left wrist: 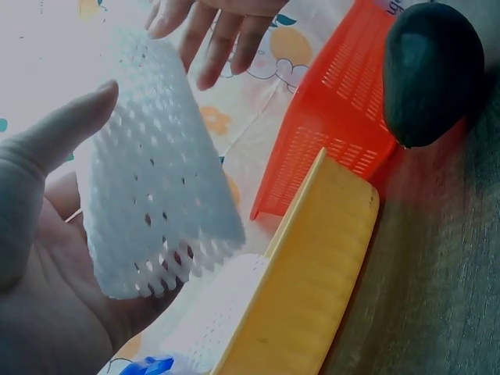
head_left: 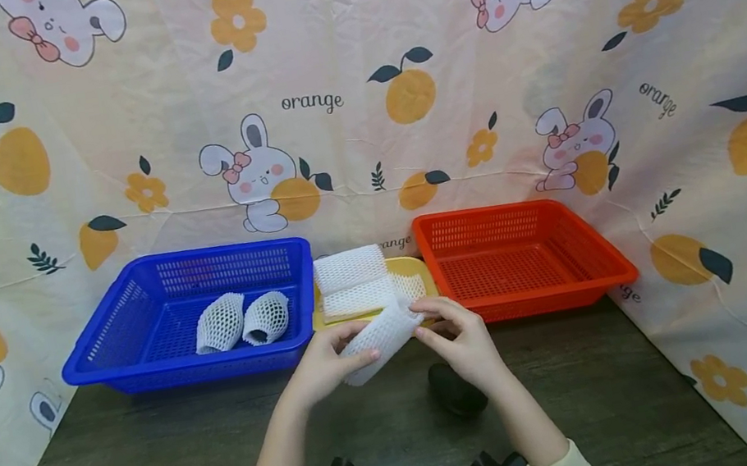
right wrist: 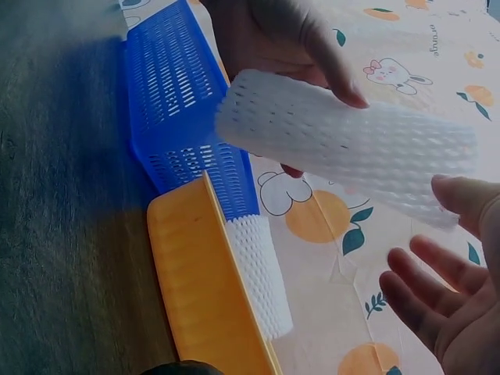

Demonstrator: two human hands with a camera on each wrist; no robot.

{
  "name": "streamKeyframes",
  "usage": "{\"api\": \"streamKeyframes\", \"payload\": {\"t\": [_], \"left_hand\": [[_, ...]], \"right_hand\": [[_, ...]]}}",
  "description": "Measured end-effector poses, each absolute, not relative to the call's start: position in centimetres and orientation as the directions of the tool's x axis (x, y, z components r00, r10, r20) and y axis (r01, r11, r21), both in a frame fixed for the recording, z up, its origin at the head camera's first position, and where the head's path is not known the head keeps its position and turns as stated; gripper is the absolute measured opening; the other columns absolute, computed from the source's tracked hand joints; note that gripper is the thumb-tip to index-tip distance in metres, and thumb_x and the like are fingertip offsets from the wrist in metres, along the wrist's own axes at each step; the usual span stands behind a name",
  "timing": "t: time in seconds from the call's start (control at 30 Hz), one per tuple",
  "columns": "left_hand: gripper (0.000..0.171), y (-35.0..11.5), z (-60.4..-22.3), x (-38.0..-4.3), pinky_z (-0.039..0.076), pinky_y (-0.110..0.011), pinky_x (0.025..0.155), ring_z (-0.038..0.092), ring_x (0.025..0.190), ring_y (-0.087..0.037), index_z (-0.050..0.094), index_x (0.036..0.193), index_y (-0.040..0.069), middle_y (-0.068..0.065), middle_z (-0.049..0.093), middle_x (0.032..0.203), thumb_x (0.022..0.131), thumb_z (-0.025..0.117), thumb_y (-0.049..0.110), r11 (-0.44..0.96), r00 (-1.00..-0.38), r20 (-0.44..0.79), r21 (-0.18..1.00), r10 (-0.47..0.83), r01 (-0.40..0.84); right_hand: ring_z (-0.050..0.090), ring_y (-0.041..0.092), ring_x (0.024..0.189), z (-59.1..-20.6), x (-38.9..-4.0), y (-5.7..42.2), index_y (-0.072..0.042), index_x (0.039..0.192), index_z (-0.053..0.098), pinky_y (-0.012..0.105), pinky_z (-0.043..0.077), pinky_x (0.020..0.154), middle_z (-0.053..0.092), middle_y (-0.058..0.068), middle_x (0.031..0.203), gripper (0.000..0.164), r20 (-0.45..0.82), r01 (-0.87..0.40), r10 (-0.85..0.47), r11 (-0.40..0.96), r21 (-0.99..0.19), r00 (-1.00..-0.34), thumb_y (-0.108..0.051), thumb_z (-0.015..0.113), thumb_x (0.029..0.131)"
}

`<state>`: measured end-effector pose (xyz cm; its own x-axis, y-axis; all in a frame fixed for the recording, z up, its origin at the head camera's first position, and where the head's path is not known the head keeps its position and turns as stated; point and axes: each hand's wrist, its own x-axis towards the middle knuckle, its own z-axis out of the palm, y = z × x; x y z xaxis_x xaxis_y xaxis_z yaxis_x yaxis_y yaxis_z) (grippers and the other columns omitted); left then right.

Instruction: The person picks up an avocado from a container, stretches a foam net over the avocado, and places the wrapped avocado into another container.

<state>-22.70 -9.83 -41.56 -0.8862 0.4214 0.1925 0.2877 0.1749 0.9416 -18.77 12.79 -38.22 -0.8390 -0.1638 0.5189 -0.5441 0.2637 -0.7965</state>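
A white foam net sleeve [head_left: 382, 340] is held up between both hands above the table. My left hand [head_left: 328, 366] grips its lower end, with the thumb [left wrist: 82, 117] across the front. At the other end, my right hand [head_left: 463, 338] pinches the sleeve's edge between thumb and a mostly hidden index finger; its other fingers are spread apart in the right wrist view. On the table beside the right hand lies a dark avocado [head_left: 456, 391]. Behind the hands, more foam sleeves [head_left: 350, 270] lie in a yellow tray [head_left: 417, 265].
At the left stands a blue basket [head_left: 195, 370] holding two net-wrapped items [head_left: 220, 324]. A red basket [head_left: 536, 304] stands at the right, its mesh floor visible. A printed cloth [head_left: 326, 50] hangs behind and along the sides of the dark table [head_left: 181, 458].
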Motion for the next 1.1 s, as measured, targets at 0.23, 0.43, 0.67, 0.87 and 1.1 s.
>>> {"api": "streamKeyframes", "payload": {"t": [0.23, 0.43, 0.67, 0.87, 1.1], "left_hand": [[0.031, -10.6, -41.6, -22.9, 0.052, -0.032, 0.073, 0.063, 0.088, -0.018, 0.064, 0.117, -0.006, -0.016, 0.067, 0.106, 0.091, 0.066, 0.011, 0.125, -0.899, 0.251, 0.942, 0.358, 0.313], [0.027, -11.4, -41.3, -23.0, 0.053, -0.029, 0.066, 0.064, 0.079, -0.014, 0.064, 0.111, -0.010, -0.017, 0.068, 0.098, 0.093, 0.063, 0.010, 0.059, -0.927, 0.250, 0.959, 0.279, 0.276], [0.026, -11.8, -41.0, -22.9, 0.052, -0.026, 0.061, 0.062, 0.073, -0.014, 0.064, 0.108, -0.012, -0.017, 0.067, 0.092, 0.092, 0.064, 0.010, 0.057, -0.946, 0.239, 0.965, 0.218, 0.257], [0.037, -11.1, -41.1, -22.8, 0.049, -0.038, 0.082, 0.061, 0.096, -0.020, 0.064, 0.119, 0.000, -0.010, 0.067, 0.108, 0.087, 0.072, 0.018, 0.179, -0.925, 0.261, 0.932, 0.276, 0.316], [0.061, -10.5, -40.5, -22.1, 0.043, -0.053, 0.090, 0.059, 0.106, -0.024, 0.055, 0.133, 0.008, -0.006, 0.064, 0.118, 0.080, 0.080, 0.022, 0.246, -0.904, 0.244, 0.908, 0.350, 0.340]], "right_hand": [[0.062, 0.013, 0.081, -38.2, -18.7, 12.8, 0.005, 0.093, 0.068, 0.032, 0.054, 0.072, 0.067, 0.015, 0.094, 0.013, 0.520, -0.564, -0.219, 0.301, -0.769, -0.826, 0.007, 0.071, 0.081], [0.060, 0.017, 0.084, -37.7, -18.5, 13.3, 0.003, 0.089, 0.069, 0.031, 0.052, 0.073, 0.068, 0.012, 0.093, 0.008, 0.479, -0.560, -0.297, 0.335, -0.758, -0.826, 0.006, 0.071, 0.081], [0.061, 0.021, 0.088, -37.4, -18.3, 13.5, 0.003, 0.086, 0.070, 0.034, 0.052, 0.074, 0.069, 0.012, 0.093, 0.007, 0.446, -0.531, -0.298, 0.337, -0.778, -0.844, 0.006, 0.072, 0.080], [0.062, 0.020, 0.087, -37.5, -18.0, 12.8, 0.004, 0.085, 0.069, 0.030, 0.052, 0.075, 0.069, 0.013, 0.093, 0.006, 0.458, -0.523, -0.258, 0.330, -0.785, -0.851, 0.006, 0.072, 0.080], [0.062, 0.021, 0.086, -37.7, -17.9, 12.3, 0.004, 0.086, 0.068, 0.034, 0.053, 0.077, 0.068, 0.013, 0.093, 0.006, 0.471, -0.517, -0.214, 0.319, -0.794, -0.856, 0.007, 0.071, 0.081]]}}
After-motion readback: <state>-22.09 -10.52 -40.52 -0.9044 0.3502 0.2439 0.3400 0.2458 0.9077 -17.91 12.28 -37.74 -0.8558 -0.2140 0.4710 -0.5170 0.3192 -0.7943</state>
